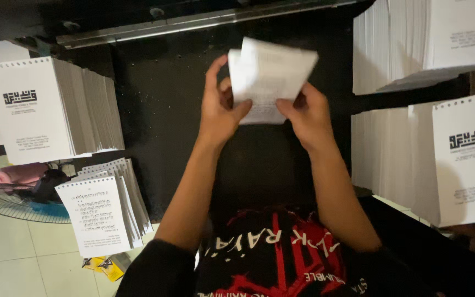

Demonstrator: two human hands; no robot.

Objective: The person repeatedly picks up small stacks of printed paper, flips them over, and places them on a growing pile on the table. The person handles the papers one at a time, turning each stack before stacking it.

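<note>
At far left, a tall stack of punched white sheets (56, 107) rests on the black table (160, 99), with a smaller fanned stack (105, 206) below it; at centre, the left hand (220, 104) and right hand (306, 113) both pinch a small bundle of white sheets (270, 74), raised above the table; at right, more tall white stacks (424, 44) stand.

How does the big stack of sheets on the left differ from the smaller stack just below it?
The big left stack is thick and squared up; the smaller stack is thinner and fanned out. The big stack's top sheet is mostly blank with a dark mark; the smaller stack's top sheet carries many printed lines. Both are white sheets punched along the top edge.
</note>
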